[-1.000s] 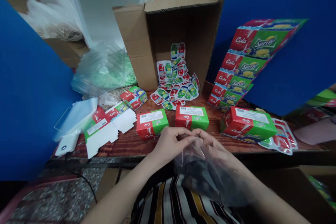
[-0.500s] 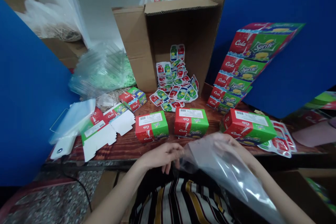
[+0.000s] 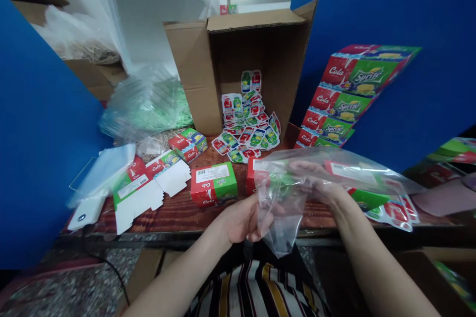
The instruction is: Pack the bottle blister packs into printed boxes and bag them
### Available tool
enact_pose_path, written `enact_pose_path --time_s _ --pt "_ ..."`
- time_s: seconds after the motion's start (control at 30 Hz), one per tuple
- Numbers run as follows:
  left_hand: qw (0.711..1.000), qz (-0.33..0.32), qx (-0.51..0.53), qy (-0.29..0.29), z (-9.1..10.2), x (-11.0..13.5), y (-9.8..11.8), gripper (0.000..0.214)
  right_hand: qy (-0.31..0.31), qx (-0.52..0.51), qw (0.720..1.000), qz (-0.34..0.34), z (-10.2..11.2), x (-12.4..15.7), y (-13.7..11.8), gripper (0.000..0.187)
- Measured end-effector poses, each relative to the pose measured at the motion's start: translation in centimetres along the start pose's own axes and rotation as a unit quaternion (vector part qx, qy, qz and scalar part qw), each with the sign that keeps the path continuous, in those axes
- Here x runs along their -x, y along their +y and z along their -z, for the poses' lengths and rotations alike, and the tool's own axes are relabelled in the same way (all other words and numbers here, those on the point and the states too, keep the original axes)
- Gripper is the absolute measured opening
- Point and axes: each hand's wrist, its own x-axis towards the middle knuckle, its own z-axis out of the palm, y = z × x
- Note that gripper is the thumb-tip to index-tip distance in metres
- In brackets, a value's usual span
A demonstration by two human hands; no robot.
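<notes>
A clear plastic bag (image 3: pixel 283 230) stretches between my hands above the front of the table. My left hand (image 3: pixel 247 219) is closed on its left side, fingers curled at the film. Behind the film, my right hand (image 3: pixel 316 178) grips the bag's upper part, its fingers partly blurred by the plastic. Just beyond are three red and green cartons: the left carton (image 3: pixel 214 184) lies uncovered, the middle carton (image 3: pixel 252 171) is largely behind the bag, and the right carton (image 3: pixel 368 198) is partly covered by film and my right wrist.
An open cardboard box (image 3: pixel 193 77) holds a pile of soda-jar cards (image 3: pixel 245 133) spilling forward. Stacked cartons (image 3: pixel 344 91) lean at right near a blue panel (image 3: pixel 427 5). Flattened cartons (image 3: pixel 143 198) and a white device (image 3: pixel 87 214) lie left. Larger cards (image 3: pixel 399 210) sit at the right edge.
The bag has swung up from over my right forearm and now spreads across the middle and right cartons. My left hand has closed on the film. The view has shifted slightly.
</notes>
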Motion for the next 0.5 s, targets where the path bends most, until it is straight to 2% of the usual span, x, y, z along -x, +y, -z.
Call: enact_pose_path --time_s 0.07,0.13,0.23,0.3,0.4,0.43,0.5 --pt "0.997 -0.038 0.058 -0.035 0.2 0.1 -0.4 0.042 0.011 -0.021 0.999 -0.032 0.0 -0.1 0.4 0.024" --pt "0.989 -0.101 0.091 -0.056 0.6 0.3 -0.8 0.042 0.014 -0.061 0.996 -0.067 0.3 0.1 1.3 0.028" --pt "0.983 -0.171 0.044 -0.053 1.4 0.7 -1.4 0.042 -0.003 -0.138 0.988 -0.069 0.9 0.8 3.1 0.041" --pt "0.985 -0.163 -0.053 -0.006 1.9 0.9 -1.8 0.036 -0.02 -0.163 0.985 -0.051 1.0 1.6 4.1 0.04" --pt "0.965 -0.096 -0.234 0.065 2.3 1.3 -2.8 0.034 -0.032 -0.102 0.994 -0.033 0.6 3.5 4.8 0.021" --pt "0.957 -0.074 -0.271 0.075 2.3 1.5 -3.2 0.035 -0.042 -0.065 0.997 -0.025 0.4 4.2 4.8 0.018" --pt "0.955 -0.044 -0.282 0.079 2.5 1.7 -4.2 0.041 -0.063 0.003 0.998 -0.011 -0.1 5.8 4.6 0.015"
